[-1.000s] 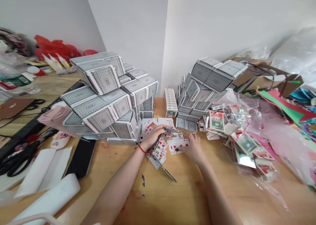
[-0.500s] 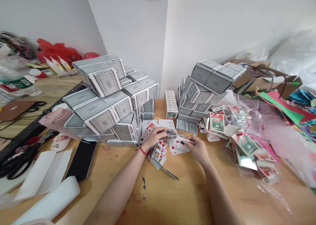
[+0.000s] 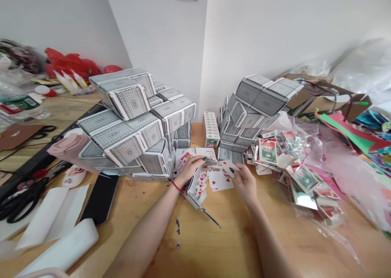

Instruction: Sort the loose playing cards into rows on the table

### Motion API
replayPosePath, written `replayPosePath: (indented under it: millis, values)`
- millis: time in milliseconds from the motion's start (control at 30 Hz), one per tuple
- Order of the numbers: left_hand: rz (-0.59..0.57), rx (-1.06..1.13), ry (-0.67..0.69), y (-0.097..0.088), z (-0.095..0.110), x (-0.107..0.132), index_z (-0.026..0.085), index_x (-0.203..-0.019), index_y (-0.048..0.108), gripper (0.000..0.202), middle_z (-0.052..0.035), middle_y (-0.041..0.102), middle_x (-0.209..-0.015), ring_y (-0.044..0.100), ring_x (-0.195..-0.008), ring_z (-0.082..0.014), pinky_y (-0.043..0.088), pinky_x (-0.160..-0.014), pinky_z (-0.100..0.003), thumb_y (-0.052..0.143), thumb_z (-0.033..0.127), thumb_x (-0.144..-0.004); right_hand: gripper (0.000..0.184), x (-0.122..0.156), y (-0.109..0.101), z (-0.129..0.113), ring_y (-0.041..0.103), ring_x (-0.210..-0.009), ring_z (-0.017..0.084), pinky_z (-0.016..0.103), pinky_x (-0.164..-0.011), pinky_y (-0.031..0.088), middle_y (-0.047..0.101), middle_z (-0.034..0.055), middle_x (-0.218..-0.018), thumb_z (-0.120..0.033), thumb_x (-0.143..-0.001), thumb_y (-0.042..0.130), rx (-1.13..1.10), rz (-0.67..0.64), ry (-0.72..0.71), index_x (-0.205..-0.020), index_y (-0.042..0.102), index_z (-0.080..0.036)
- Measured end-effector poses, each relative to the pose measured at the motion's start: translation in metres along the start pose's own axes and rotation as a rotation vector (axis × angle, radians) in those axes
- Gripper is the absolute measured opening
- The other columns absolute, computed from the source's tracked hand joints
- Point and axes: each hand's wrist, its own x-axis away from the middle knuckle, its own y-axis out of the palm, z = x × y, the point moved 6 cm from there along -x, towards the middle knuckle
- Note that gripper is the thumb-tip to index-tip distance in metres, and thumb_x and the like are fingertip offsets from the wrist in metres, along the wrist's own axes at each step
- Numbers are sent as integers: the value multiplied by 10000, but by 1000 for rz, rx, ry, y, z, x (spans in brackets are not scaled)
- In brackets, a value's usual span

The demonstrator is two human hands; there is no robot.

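Observation:
My left hand [image 3: 191,170], with a red string on its wrist, is closed on a piece made of folded playing cards [image 3: 193,188]. Its palm and fingers hide part of the piece, whose inner side shows red-suited faces and whose outer side is grey. My right hand [image 3: 246,183] pinches a playing card [image 3: 227,166], tilted just above the table. Below that card, a two of hearts [image 3: 220,183] lies face up with other cards. Behind my left hand, more loose cards [image 3: 182,156] are spread out.
Large stacked blocks of grey-backed cards [image 3: 131,135] rise on the left, others [image 3: 259,95] on the right. Between them stands a row of card boxes [image 3: 210,127]. Opened boxes [image 3: 304,180] and plastic lie right; a phone [image 3: 100,196], scissors [image 3: 29,196] and white case [image 3: 61,249] left.
My right hand has lifted a card off the ones on the table and tilted it up. The two of hearts now lies uncovered. My left hand has shifted slightly on the folded piece.

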Motion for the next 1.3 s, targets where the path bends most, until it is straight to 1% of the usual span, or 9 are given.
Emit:
replayPosePath:
  millis: [100,233,467,567,800,1000,1167,1233,1300]
  values:
    - [-15,-17,2,1,0,0,154,-888,631,212,-55,622,-1027,589,-916,-211,496,-778,-369,571,255,-712,232,2,6,-8,586,-686,181,300,-614,484,622,53,-807,-310,-811,399,198,-82,-109,-921,571,-199]
    - [-32,-47,1,3,-1,1,155,-883,632,203,-55,632,-1004,594,-906,-206,493,-786,-367,556,266,-731,303,5,12,-16,576,-671,166,276,-614,461,623,54,-832,-227,-826,326,360,-148,-261,-955,601,-210]
    - [-84,-113,23,8,2,3,147,-863,648,221,-63,648,-971,582,-940,-217,465,-832,-376,564,301,-728,377,8,15,-19,592,-703,168,240,-593,439,642,59,-872,-93,-753,329,592,-170,-352,-1003,589,-202]
    - [-88,-150,31,9,1,2,145,-861,657,225,-66,651,-970,579,-941,-216,453,-851,-379,562,305,-733,404,10,19,-22,591,-701,169,235,-593,430,649,54,-855,-56,-721,329,641,-188,-374,-997,588,-199]
    - [-82,-148,28,12,1,2,137,-855,665,230,-70,648,-979,592,-896,-207,469,-822,-363,567,305,-731,376,8,27,-19,586,-671,161,227,-586,423,656,42,-810,-59,-714,329,607,-164,-340,-948,590,-196]
    - [-23,-185,70,16,4,5,146,-837,670,216,-60,657,-950,600,-866,-198,481,-788,-332,562,301,-732,299,5,33,-18,595,-712,170,244,-614,431,655,46,-818,-101,-755,329,565,-171,-272,-904,571,-195]
    - [-10,-148,75,14,4,5,153,-833,666,208,-60,654,-963,596,-889,-210,484,-784,-340,573,303,-722,224,4,27,-19,605,-688,162,258,-623,460,653,55,-857,-229,-808,369,323,-148,-155,-950,538,-189]
    - [-4,-108,71,12,3,4,158,-836,664,203,-60,651,-972,590,-911,-215,482,-791,-347,573,301,-724,225,3,23,-17,599,-631,154,251,-597,461,655,51,-791,-247,-809,368,254,-121,-112,-932,543,-179]
    - [-9,-76,59,11,1,3,161,-846,662,204,-61,647,-982,588,-922,-219,480,-795,-358,571,300,-728,235,2,20,-15,585,-578,149,244,-571,453,651,40,-708,-257,-812,358,256,-95,-82,-893,563,-175]
